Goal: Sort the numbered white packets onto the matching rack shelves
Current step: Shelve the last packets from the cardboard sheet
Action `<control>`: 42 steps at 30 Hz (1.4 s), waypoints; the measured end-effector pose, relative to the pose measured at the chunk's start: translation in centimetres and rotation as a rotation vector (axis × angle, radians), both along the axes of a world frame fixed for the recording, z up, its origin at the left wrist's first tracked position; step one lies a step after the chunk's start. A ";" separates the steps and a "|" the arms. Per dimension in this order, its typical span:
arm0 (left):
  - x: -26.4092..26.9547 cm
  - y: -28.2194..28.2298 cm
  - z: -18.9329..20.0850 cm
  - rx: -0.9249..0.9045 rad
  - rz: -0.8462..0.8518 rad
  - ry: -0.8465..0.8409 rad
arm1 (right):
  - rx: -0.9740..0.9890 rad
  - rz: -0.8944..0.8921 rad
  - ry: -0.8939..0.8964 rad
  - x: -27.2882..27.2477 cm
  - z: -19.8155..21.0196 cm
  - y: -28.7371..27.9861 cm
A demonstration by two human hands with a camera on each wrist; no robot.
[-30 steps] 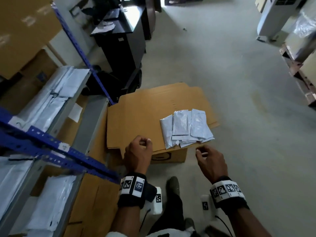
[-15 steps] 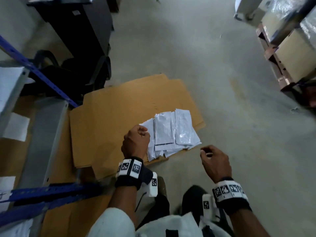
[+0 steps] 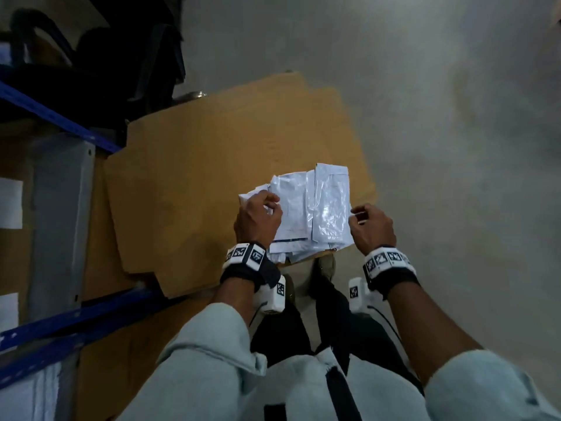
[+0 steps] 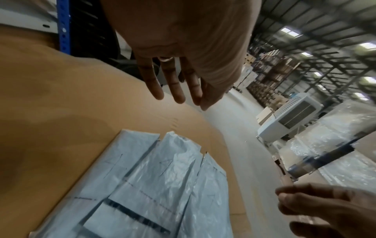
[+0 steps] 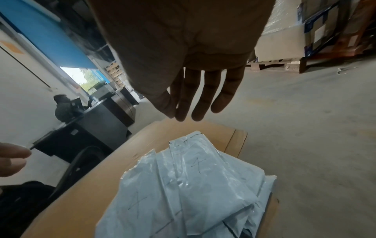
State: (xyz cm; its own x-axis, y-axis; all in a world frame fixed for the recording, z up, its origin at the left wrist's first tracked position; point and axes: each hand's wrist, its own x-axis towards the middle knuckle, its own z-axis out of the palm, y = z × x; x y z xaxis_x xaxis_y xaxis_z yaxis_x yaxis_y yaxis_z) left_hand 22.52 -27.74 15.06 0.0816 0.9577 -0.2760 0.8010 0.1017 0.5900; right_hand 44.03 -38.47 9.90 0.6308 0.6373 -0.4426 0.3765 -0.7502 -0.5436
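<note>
Head view: pile of white packets (image 3: 312, 211) on the near right corner of a flattened cardboard sheet (image 3: 212, 177) laid over a box; blue rack frame (image 3: 60, 120) at left. Left hand (image 3: 258, 220) over the pile's left edge, right hand (image 3: 372, 227) just beside its right edge; both loosely curled, grip on a packet cannot be told.

Left wrist view: left fingers (image 4: 175, 83) extended, apart from the packets (image 4: 154, 185) below, holding nothing.

Right wrist view: right fingers (image 5: 203, 96) straight and spread above the pile (image 5: 193, 185); handwritten "4" marks on packets.
</note>
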 end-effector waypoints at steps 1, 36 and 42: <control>0.5 0.4 -1.2 -0.016 0.008 0.004 | -0.014 0.015 0.005 0.6 -1.0 1.0; 0.2 1.0 -19.5 0.012 0.264 0.180 | -0.152 0.137 -0.108 1.8 -14.9 4.1; 1.7 -0.4 -20.9 -0.155 0.213 0.264 | -0.206 0.237 -0.129 0.5 -16.7 3.2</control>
State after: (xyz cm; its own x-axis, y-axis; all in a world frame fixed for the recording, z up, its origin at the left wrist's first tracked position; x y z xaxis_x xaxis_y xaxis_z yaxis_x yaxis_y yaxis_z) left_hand 24.21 -28.19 -5.80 -0.2081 0.8908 -0.4039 0.8746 0.3544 0.3308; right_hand 44.54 -35.25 -6.83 0.5349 0.6786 -0.5033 0.6097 -0.7224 -0.3261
